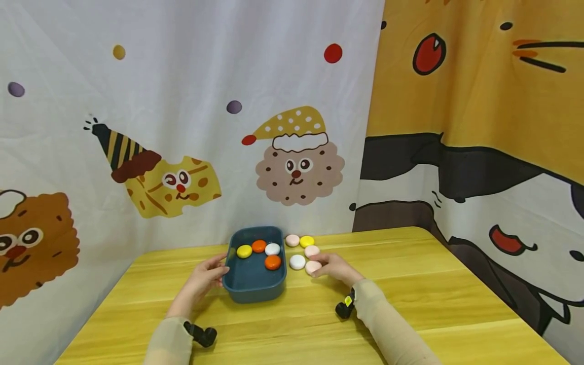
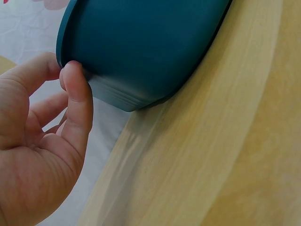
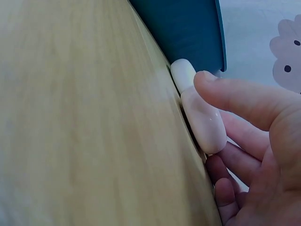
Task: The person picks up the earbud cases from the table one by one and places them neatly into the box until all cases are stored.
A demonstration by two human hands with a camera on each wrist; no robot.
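Note:
A dark blue-green bin [image 1: 253, 281] stands on the table; inside lie a yellow disc [image 1: 244, 251], two orange discs [image 1: 272, 262] and a white disc [image 1: 272, 249], all smooth and rounded. My left hand [image 1: 203, 279] pinches the bin's left rim between thumb and fingers, as the left wrist view also shows. To the right of the bin, my right hand [image 1: 337, 268] has its thumb and fingers around the nearest pale pink disc [image 3: 204, 122], which sits low at the tabletop. Just beyond it in the right wrist view is a white disc [image 3: 182, 74].
Two more pale pink discs [image 1: 312, 251] and a yellow disc [image 1: 307, 242] lie by the bin's right side. The wooden table [image 1: 410, 294] meets a printed curtain [image 1: 182, 101] at the back. A black wrist camera [image 1: 345, 306] is strapped at each sleeve.

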